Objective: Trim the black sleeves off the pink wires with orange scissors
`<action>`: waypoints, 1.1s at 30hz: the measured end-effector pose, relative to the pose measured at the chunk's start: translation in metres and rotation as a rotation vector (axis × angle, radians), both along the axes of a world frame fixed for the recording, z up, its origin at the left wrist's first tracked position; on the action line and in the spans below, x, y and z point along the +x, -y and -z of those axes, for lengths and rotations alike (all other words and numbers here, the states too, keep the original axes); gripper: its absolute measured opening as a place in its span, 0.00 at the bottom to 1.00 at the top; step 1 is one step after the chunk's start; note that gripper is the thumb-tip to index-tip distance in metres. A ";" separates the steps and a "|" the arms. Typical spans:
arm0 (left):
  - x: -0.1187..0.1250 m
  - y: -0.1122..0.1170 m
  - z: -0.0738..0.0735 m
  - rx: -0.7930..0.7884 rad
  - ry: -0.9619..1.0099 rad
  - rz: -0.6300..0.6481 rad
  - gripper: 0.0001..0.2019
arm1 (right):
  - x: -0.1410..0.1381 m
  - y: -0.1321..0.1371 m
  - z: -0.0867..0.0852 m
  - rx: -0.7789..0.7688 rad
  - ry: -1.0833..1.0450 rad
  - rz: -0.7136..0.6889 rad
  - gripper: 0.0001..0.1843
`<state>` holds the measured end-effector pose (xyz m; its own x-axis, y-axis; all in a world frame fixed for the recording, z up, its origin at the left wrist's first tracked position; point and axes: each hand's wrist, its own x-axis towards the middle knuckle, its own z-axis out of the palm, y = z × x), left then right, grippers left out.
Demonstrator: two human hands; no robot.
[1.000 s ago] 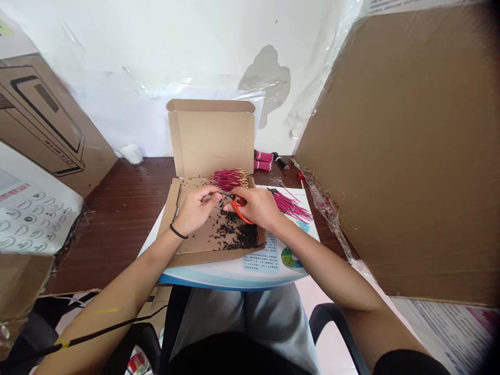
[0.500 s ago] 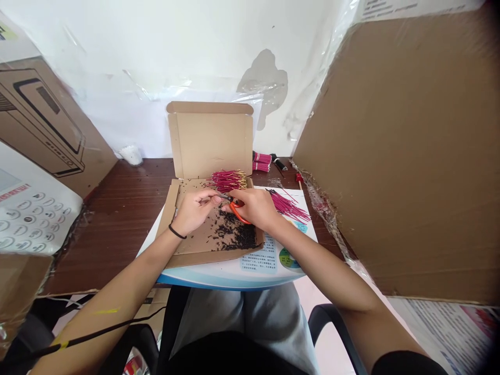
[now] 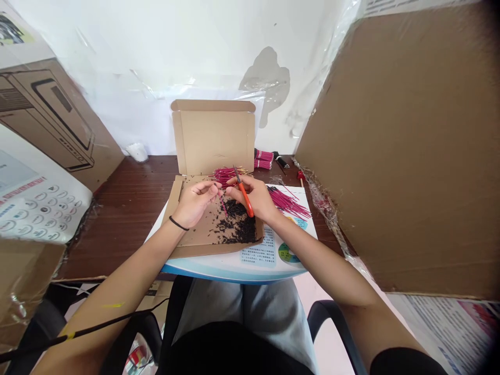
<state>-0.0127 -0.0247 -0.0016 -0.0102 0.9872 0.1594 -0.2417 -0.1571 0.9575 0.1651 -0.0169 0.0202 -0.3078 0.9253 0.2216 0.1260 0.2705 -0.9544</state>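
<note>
Orange marks the handles of the scissors (image 3: 246,198) I see over my remote feed — their blades dark, the thin wire (image 3: 223,204) beside them magenta. Black scraps (image 3: 244,229) speckle the plain tan box (image 3: 214,140); its bunched wires (image 3: 224,174) run magenta to gold tips, the loose strands (image 3: 291,203) magenta to black. A blue-edged white sheet (image 3: 211,265) covers part of the streaked, dark-brown counter (image 3: 117,208) — and a grey blotch (image 3: 269,73) stains the white wall (image 3: 156,41).

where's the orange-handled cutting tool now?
Head view, mid-frame: the tool is in the right hand, over the right side of the open brown cardboard box.
</note>
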 end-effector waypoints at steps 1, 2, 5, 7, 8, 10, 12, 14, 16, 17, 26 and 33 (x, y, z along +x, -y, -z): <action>0.000 0.000 0.000 -0.007 -0.007 0.013 0.20 | -0.002 0.001 0.001 -0.037 -0.043 -0.025 0.16; 0.000 0.000 0.000 -0.007 -0.019 0.026 0.19 | -0.003 0.001 0.002 -0.064 -0.073 -0.047 0.18; 0.000 0.000 0.001 0.000 -0.057 0.060 0.18 | -0.007 0.002 0.005 -0.126 -0.123 -0.117 0.20; 0.000 0.001 0.001 0.000 -0.077 0.063 0.18 | -0.009 0.002 0.006 -0.164 -0.133 -0.160 0.21; 0.000 0.001 0.001 -0.001 -0.085 0.058 0.17 | -0.009 0.003 0.006 -0.181 -0.138 -0.179 0.22; 0.001 0.002 0.000 -0.007 -0.097 0.048 0.18 | -0.008 0.003 0.006 -0.202 -0.155 -0.204 0.23; 0.002 0.002 -0.001 -0.010 -0.102 0.026 0.18 | -0.008 0.004 0.005 -0.195 -0.166 -0.216 0.22; 0.004 0.003 -0.001 0.005 -0.128 -0.022 0.18 | -0.007 0.003 0.004 -0.163 -0.135 -0.216 0.20; 0.006 0.004 0.001 0.028 -0.170 -0.080 0.16 | -0.006 0.002 0.002 -0.122 -0.059 -0.217 0.19; 0.007 0.004 0.002 0.034 -0.191 -0.104 0.15 | -0.004 0.002 -0.001 -0.100 -0.010 -0.218 0.18; -0.007 0.000 0.000 0.188 -0.525 -0.435 0.12 | 0.055 -0.020 -0.036 0.143 0.684 -0.012 0.13; -0.020 -0.004 -0.005 0.183 -0.851 -0.482 0.19 | 0.071 -0.029 -0.031 0.158 1.347 0.329 0.16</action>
<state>-0.0329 -0.0204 0.0035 -0.2151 0.8672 0.4492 0.6433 -0.2203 0.7332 0.2364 0.0121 0.0516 -0.1407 0.9892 0.0401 0.9899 0.1413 -0.0118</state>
